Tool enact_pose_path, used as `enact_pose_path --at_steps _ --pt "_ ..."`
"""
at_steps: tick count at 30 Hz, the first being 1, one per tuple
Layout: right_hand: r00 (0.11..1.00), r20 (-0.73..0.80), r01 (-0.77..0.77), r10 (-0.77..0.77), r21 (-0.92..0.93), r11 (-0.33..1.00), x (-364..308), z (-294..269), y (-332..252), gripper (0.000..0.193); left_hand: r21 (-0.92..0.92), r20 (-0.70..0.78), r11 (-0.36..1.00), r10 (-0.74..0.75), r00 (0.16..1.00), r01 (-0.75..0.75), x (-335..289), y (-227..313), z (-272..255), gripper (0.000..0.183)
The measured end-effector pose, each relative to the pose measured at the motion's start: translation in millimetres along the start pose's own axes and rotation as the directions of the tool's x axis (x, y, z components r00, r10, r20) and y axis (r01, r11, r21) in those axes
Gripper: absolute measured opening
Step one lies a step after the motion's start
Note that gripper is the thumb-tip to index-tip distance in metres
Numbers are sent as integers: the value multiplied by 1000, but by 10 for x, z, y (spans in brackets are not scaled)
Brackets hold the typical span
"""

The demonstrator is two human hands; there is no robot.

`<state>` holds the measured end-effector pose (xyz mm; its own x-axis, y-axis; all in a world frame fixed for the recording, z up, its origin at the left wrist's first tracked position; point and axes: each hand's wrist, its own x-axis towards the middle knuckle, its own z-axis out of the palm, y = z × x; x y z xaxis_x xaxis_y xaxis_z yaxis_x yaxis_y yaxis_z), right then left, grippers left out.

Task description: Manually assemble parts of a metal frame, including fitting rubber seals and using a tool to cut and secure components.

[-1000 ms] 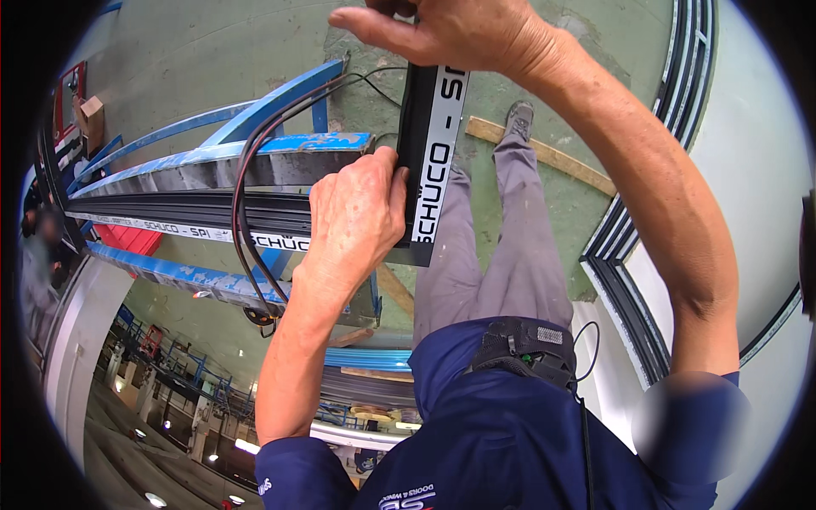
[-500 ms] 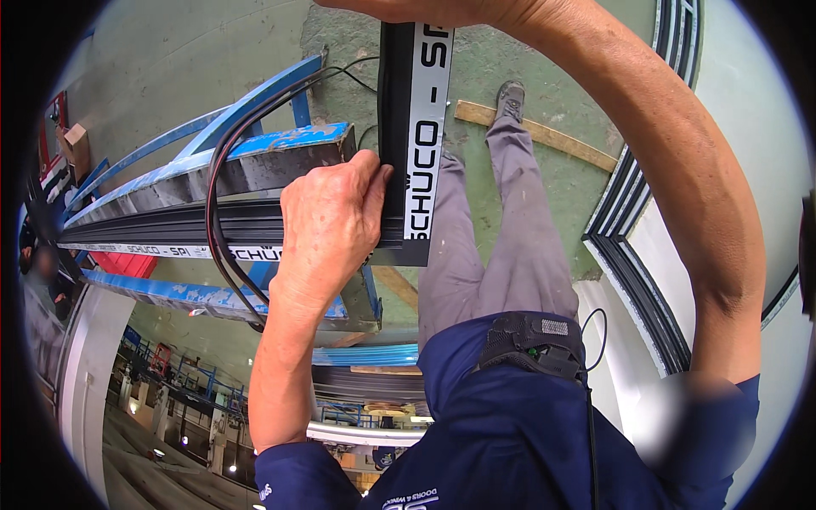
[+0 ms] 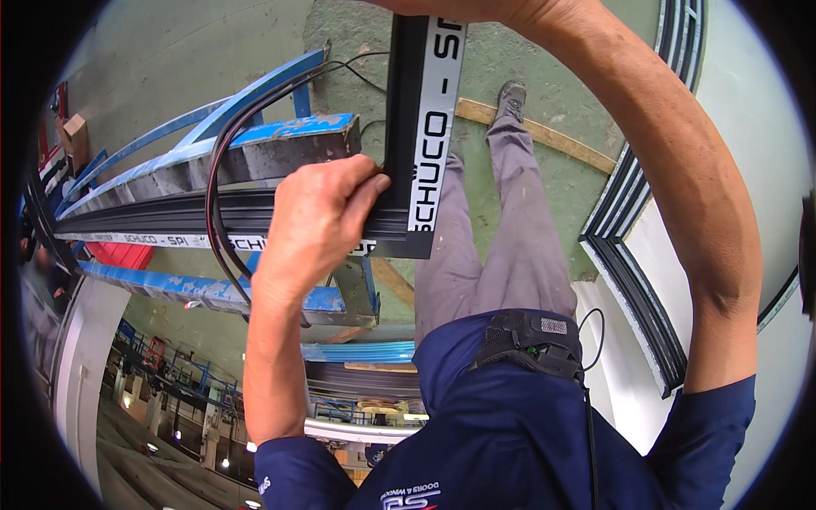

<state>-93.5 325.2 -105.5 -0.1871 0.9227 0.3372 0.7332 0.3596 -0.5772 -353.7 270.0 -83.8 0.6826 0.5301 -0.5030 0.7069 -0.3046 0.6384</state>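
Looks like smooth, matt blk metal on frame point(image 3: 406, 110), w/ smooth white plastic-type tape point(image 3: 444, 102). Shows chipped blue paint over metal on stand point(image 3: 297, 127), semi-gloss rubbery coat on cables point(image 3: 212, 183). Looks rough & scuffed on floor point(image 3: 531, 47); like bare wood for plank point(image 3: 569, 150); like matt cloth for trousers point(image 3: 527, 229) & shirt point(image 3: 510, 408); like brown cardboard for box point(image 3: 76, 129).

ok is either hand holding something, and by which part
The left hand is near the inside corner of the black frame, any grip hidden; the right hand is mostly cut off above, so its hold cannot be told.
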Motion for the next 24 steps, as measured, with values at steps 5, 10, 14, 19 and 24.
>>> enact_pose_path --at_steps 5,10,14,19,24 --pt "999 -28 -40 39 -26 999 -22 -55 -21 41 -399 46 905 -145 988 151 -31 -121 -159 23" --pt "1000 -16 -21 20 -43 999 13 -19 -22 41 -244 88 958 -133 987 151 112 95 -92 24" --pt "1000 -18 -5 5 -23 1000 10 -28 -21 41 -326 146 916 -196 970 234 140 -22 -80 22" --pt "980 109 -165 167 -23 986 90 -158 -230 39 -362 262 861 -274 925 357 224 47 -90 23" --pt "995 -96 11 -6 49 999 11 75 5 35 -262 -94 950 -198 976 168 342 176 81 25"
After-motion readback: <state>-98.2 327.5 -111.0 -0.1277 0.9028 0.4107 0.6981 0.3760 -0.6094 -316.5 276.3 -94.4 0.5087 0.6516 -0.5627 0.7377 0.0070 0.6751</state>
